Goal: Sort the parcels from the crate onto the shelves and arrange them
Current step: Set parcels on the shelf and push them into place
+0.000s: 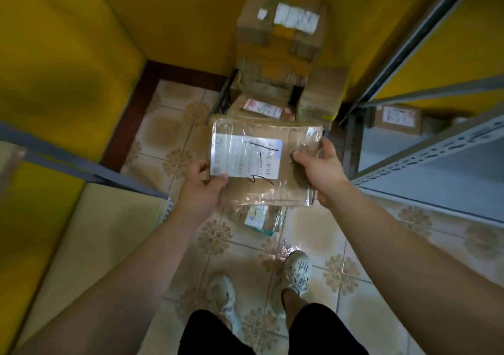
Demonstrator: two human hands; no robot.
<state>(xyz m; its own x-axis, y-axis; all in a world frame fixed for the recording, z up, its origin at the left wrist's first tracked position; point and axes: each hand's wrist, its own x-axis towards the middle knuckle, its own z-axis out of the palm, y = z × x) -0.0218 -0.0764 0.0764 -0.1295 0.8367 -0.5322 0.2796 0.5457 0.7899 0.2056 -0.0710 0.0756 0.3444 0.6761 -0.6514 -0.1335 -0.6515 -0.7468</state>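
Note:
I hold a flat brown cardboard parcel [289, 188] wrapped in clear tape, with a white label marked in black pen, level above the floor. My left hand [203, 184] grips its near left corner, thumb on the label. My right hand [320, 167] grips its right edge, thumb on top. Behind it stands a dark crate [222, 98] with more parcels, one labelled parcel [261, 107] on top. A tall stack of cardboard boxes [281, 38] rises behind the crate against the yellow wall.
A grey metal shelf unit [425, 163] stands on the right, with one labelled box [396, 118] on a lower shelf. Another shelf edge [81, 166] crosses at left. A small taped parcel [261, 219] lies on the tiled floor before my feet.

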